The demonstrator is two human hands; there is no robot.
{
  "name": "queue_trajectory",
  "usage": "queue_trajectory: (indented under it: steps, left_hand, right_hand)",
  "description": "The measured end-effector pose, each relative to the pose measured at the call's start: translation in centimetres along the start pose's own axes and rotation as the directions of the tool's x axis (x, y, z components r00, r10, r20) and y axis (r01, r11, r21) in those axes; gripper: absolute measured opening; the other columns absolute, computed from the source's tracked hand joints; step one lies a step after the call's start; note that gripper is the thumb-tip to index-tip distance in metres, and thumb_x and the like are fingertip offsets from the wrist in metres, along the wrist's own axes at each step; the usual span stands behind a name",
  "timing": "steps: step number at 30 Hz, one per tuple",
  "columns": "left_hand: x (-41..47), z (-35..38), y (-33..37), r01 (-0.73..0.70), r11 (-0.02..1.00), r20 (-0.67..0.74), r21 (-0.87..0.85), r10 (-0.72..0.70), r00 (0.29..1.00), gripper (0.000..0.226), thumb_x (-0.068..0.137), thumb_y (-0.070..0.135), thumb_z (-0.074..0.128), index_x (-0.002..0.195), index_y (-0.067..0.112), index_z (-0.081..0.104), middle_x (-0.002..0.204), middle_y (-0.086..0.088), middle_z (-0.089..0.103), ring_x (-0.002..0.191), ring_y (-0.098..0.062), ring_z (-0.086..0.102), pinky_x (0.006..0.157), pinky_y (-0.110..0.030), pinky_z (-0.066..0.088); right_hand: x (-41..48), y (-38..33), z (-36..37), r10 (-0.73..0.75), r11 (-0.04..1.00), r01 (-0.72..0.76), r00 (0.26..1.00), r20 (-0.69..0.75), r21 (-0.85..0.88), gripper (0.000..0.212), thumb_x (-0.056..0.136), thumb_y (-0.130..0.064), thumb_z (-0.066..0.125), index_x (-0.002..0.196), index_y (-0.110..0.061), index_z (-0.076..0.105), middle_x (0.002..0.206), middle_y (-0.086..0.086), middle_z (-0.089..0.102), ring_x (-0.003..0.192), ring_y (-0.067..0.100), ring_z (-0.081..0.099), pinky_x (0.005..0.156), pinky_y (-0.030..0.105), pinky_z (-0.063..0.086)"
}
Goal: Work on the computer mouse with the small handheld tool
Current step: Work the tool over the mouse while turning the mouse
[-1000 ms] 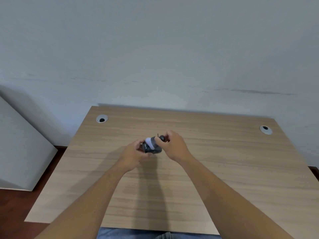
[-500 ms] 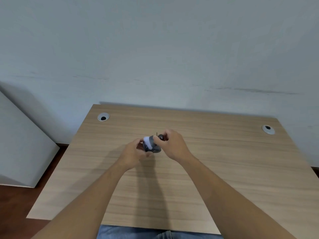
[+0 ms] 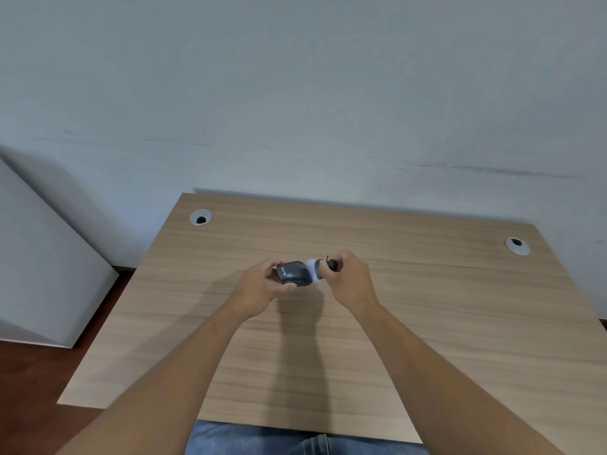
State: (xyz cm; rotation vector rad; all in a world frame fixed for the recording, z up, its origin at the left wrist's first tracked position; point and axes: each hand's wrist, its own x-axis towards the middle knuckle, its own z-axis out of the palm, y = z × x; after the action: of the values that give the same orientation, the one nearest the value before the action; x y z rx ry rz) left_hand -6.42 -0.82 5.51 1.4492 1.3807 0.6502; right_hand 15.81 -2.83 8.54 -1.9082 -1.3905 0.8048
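Note:
A dark grey computer mouse (image 3: 293, 272) with white lettering on one end is held just above the wooden desk (image 3: 410, 307). My left hand (image 3: 262, 287) grips it from the left and below. My right hand (image 3: 351, 280) pinches a small tool (image 3: 320, 269) with a black handle and a white, fluffy round head. The white head touches the right end of the mouse. Part of the tool's handle is hidden inside my right fingers.
Two round cable grommets sit in the desk's far corners, one at the left (image 3: 201, 217) and one at the right (image 3: 517, 245). A white cabinet (image 3: 42, 274) stands to the left of the desk. A plain wall rises right behind the desk.
The white tool head has slid from the top of the mouse to its right end. The mouse's lettered end now shows towards the left. Both hands stay at the same spot.

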Motion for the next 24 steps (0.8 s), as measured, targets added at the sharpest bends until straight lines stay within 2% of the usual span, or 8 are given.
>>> queue_trajectory:
  steps: [3, 6, 10, 13, 16, 19, 21, 24]
  left_hand:
    - [0.2, 0.4, 0.4, 0.003, 1.0, -0.009, 0.018, -0.003, 1.0, 0.054, 0.082, 0.014, 0.091, 0.131, 0.018, 0.071, 0.107, -0.002, 0.084, 0.1, -0.022, 0.079, 0.085, -0.023, 0.057]
    - [0.4, 0.6, 1.2, -0.027, 0.998, -0.001, 0.063, 0.027, 1.0, 0.043, 0.083, 0.016, 0.09, 0.123, 0.023, 0.074, 0.101, -0.001, 0.084, 0.087, -0.013, 0.077, 0.07, -0.01, 0.053]
    - [0.5, -0.1, 1.2, -0.017, 1.0, 0.0, 0.014, 0.017, 1.0, 0.05, 0.081, 0.017, 0.091, 0.128, 0.023, 0.073, 0.103, 0.0, 0.085, 0.098, -0.021, 0.08, 0.083, -0.027, 0.059]
    - [0.1, -0.6, 0.8, -0.004, 1.0, 0.027, -0.021, 0.005, 1.0, 0.051, 0.083, 0.017, 0.091, 0.13, 0.022, 0.072, 0.105, 0.0, 0.085, 0.099, -0.019, 0.08, 0.087, -0.03, 0.057]
    - [-0.5, -0.6, 0.8, -0.01, 0.999, 0.054, -0.046, 0.012, 0.998, 0.049, 0.085, 0.023, 0.091, 0.13, 0.027, 0.071, 0.109, 0.005, 0.084, 0.101, -0.009, 0.079, 0.085, -0.015, 0.053]
    - [-0.8, -0.5, 0.9, -0.012, 0.998, 0.055, -0.054, 0.014, 0.998, 0.051, 0.085, 0.026, 0.091, 0.131, 0.03, 0.07, 0.11, 0.007, 0.084, 0.1, -0.003, 0.078, 0.076, -0.004, 0.051]
    - [-0.8, -0.5, 0.8, -0.002, 0.998, 0.066, -0.062, 0.007, 0.998, 0.054, 0.084, 0.024, 0.091, 0.134, 0.028, 0.069, 0.111, 0.005, 0.084, 0.101, -0.006, 0.078, 0.077, -0.004, 0.051]
    - [-0.8, -0.3, 0.7, 0.015, 0.998, 0.063, -0.069, -0.011, 0.998, 0.055, 0.083, 0.014, 0.091, 0.133, 0.023, 0.069, 0.11, -0.002, 0.084, 0.099, -0.012, 0.079, 0.076, -0.009, 0.053]
  right_hand:
    - [-0.3, -2.2, 0.1, -0.094, 0.994, 0.094, 0.996, -0.002, 0.057, 0.044, 0.086, -0.038, 0.072, 0.063, -0.025, 0.037, 0.049, -0.011, 0.04, 0.048, 0.01, 0.036, 0.045, 0.02, 0.031]
    - [-0.5, -3.1, 0.6, -0.071, 0.994, 0.068, 0.997, 0.032, 0.091, 0.04, 0.088, -0.035, 0.076, 0.065, -0.025, 0.044, 0.06, -0.011, 0.046, 0.051, 0.005, 0.043, 0.049, 0.015, 0.038]
    - [-0.3, -1.9, 0.7, -0.003, 0.992, 0.007, 0.999, -0.032, 0.123, 0.042, 0.089, -0.03, 0.076, 0.067, -0.023, 0.042, 0.063, -0.01, 0.045, 0.055, 0.007, 0.039, 0.049, 0.017, 0.037]
    - [-0.1, -0.7, 0.5, 0.074, 0.992, -0.071, 0.997, -0.024, 0.101, 0.034, 0.089, -0.029, 0.075, 0.072, -0.02, 0.047, 0.069, -0.009, 0.05, 0.061, 0.014, 0.042, 0.052, 0.024, 0.032]
    - [0.0, 0.4, 0.2, 0.122, 0.99, -0.123, 0.992, 0.012, 0.07, 0.034, 0.085, -0.024, 0.072, 0.066, -0.021, 0.045, 0.061, -0.009, 0.045, 0.056, 0.016, 0.037, 0.052, 0.03, 0.031]
    - [0.3, 0.8, -0.6, 0.168, 0.982, -0.168, 0.986, 0.003, 0.089, 0.025, 0.087, -0.025, 0.074, 0.073, -0.019, 0.054, 0.069, -0.008, 0.054, 0.059, 0.014, 0.044, 0.052, 0.025, 0.034]
    - [0.5, 0.4, -1.0, 0.14, 0.984, -0.134, 0.989, -0.042, 0.118, 0.03, 0.086, -0.03, 0.074, 0.073, -0.016, 0.05, 0.067, -0.008, 0.048, 0.059, 0.015, 0.039, 0.05, 0.023, 0.031]
    - [0.5, -0.8, -0.9, 0.009, 0.994, -0.006, 1.0, -0.023, 0.111, 0.044, 0.085, -0.038, 0.073, 0.071, -0.003, 0.049, 0.066, -0.003, 0.043, 0.062, 0.016, 0.035, 0.058, 0.035, 0.031]
